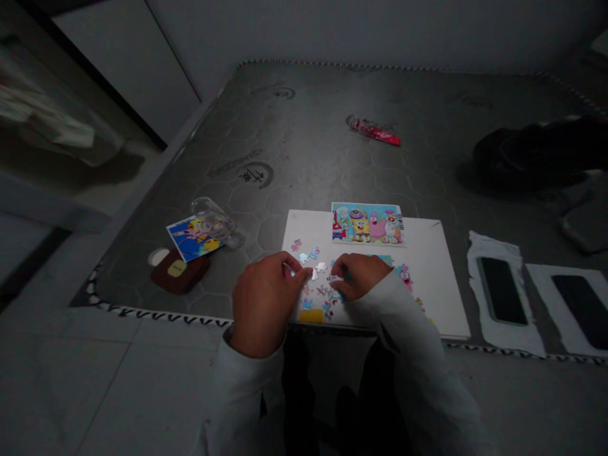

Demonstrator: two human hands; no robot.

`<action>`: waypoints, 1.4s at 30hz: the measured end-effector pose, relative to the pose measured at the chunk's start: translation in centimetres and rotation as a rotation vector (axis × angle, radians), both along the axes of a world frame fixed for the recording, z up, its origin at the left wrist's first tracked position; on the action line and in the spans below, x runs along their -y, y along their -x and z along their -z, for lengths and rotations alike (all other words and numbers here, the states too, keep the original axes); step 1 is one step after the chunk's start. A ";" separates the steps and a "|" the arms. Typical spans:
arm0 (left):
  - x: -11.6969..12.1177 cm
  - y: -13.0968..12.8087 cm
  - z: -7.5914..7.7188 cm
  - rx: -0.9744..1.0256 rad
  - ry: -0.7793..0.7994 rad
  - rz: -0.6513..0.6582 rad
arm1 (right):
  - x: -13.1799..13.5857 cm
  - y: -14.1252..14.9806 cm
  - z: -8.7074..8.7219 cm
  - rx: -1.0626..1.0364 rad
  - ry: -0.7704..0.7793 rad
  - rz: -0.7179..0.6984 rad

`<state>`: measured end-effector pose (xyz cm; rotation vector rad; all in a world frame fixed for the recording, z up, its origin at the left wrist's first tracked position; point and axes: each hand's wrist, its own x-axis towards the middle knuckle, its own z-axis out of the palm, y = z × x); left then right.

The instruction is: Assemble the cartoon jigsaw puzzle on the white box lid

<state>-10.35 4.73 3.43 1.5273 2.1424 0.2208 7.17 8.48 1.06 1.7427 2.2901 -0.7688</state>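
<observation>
A white board [427, 266] lies at the near edge of a grey mattress-like surface [332, 145]. Loose jigsaw pieces [316, 253] are scattered on its left half, and a partly built patch [405, 275] shows to the right of my hands. A cartoon reference picture [367, 223] rests at the board's far edge. My left hand [263, 301] curls over the loose pieces, thumb and forefinger pinched on a small pale piece [313, 274]. My right hand [358, 273] is closed over pieces beside it; what it holds is hidden.
A clear plastic bag [213, 223] lies on a cartoon card [192, 239] to the left, next to a dark brown case [178, 271]. A red wrapper [375, 132] lies farther back. Two phones [501, 290] [582, 303] rest on white sheets at right. A dark bundle [532, 155] sits behind them.
</observation>
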 end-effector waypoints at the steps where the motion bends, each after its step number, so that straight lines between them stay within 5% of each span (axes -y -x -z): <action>1: 0.0 0.0 0.0 0.001 -0.006 0.000 | 0.1 0.1 0.0 -0.008 -0.001 0.009; 10: 0.2 0.2 0.0 -0.006 -0.045 0.019 | 0.5 0.3 -1.2 -0.036 -0.055 -0.085; 16: 0.0 -1.7 0.2 -0.047 -0.076 0.093 | 0.9 -0.8 -2.5 -0.020 -0.082 0.005; 27: 1.3 -11.2 3.4 0.127 -0.198 0.691 | 2.4 -14.7 -4.7 0.064 -0.096 0.378; 33: 1.6 -12.6 5.4 0.110 -0.323 0.778 | 1.4 -16.2 -3.1 0.046 0.110 0.453; 42: 1.2 -13.0 6.7 0.061 -0.389 0.735 | 0.9 -17.0 -0.1 -0.033 0.364 0.478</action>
